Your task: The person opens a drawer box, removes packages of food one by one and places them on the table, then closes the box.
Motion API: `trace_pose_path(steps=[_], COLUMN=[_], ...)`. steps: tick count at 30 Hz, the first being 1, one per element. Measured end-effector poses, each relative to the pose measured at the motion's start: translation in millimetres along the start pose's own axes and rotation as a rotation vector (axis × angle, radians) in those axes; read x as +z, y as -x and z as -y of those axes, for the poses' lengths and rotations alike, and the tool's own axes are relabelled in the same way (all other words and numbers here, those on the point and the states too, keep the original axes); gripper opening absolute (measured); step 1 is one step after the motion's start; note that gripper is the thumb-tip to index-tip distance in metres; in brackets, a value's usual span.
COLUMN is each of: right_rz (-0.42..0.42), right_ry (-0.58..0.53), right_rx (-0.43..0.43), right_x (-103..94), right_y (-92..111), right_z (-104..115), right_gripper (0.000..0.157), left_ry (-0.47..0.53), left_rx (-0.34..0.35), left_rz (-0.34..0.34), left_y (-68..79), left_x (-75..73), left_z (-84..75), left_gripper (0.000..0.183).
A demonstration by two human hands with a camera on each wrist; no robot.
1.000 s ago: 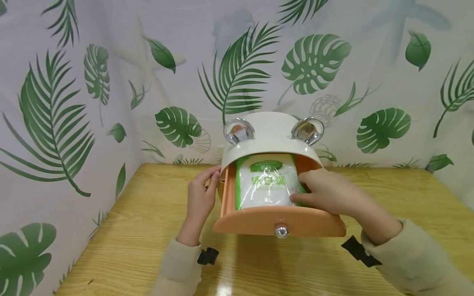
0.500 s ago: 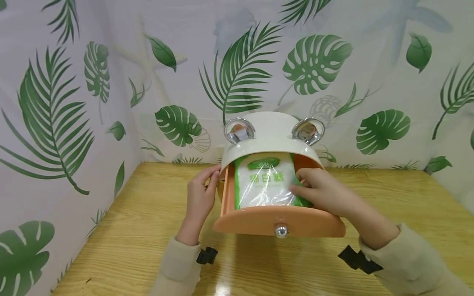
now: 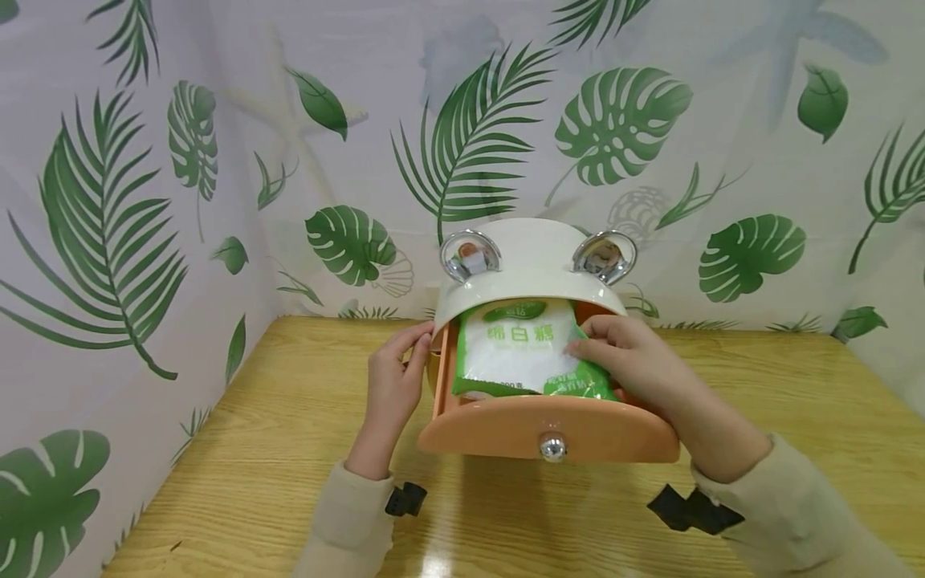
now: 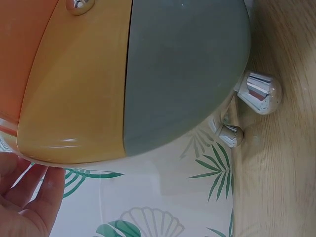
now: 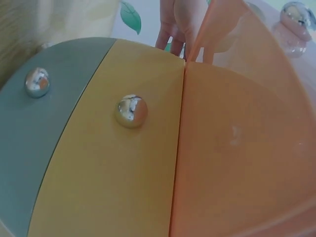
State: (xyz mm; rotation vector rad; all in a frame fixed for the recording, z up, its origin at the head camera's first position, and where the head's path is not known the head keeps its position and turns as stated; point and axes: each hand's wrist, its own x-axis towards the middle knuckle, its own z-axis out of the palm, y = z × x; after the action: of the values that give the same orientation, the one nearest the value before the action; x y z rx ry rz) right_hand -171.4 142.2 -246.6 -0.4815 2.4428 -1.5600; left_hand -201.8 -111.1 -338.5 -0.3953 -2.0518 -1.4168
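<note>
And here it is, all on the bag's right-hand edge: the bag (image 3: 513,353) lies to the left of the right hand (image 3: 632,357), and that is the relation that matters. The right grip is nearly closed, thumb laid on the plastic, fingers curled at the bag's right side; it appears to pinch that edge, though the fingertips themselves are hidden. The bag sits in the pulled-out orange drawer (image 3: 499,432), its far end under the white hood (image 3: 535,257), its near end just behind the drawer front, above the silver knob (image 3: 552,448). Its long axis looks to run front to back, so the grip has it from the flank, not the end. Over on the other side, the left hand (image 3: 396,373) is well apart from the bag, outside the drawer's left wall. Its fingers, fairly straight and loosely spread in the left wrist view, touch the casing's edge beside the yellow drawer (image 4: 79,94); nothing sits in that palm. Clearly the right hand is the nearer one, touching the bag directly.
</note>
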Motion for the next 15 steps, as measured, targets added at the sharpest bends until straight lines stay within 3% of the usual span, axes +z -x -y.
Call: trace_pose_path(steps=[11,15], right_rz=[-0.076,-0.058], right_ry=[-0.112,-0.196], right_rx=[-0.022,-0.053], right_x=[-2.3,-3.5], right_y=[-3.6,-3.5], right_z=[1.5,1.6], right_gripper=[0.025,0.024], left_ry=[0.002,0.005], left_rx=[0.000,0.010], left_rz=[-0.005,-0.002], left_y=[-0.1,-0.1], left_x=[-0.9,-0.4], left_z=[0.5,0.1], left_gripper=[0.021,0.021])
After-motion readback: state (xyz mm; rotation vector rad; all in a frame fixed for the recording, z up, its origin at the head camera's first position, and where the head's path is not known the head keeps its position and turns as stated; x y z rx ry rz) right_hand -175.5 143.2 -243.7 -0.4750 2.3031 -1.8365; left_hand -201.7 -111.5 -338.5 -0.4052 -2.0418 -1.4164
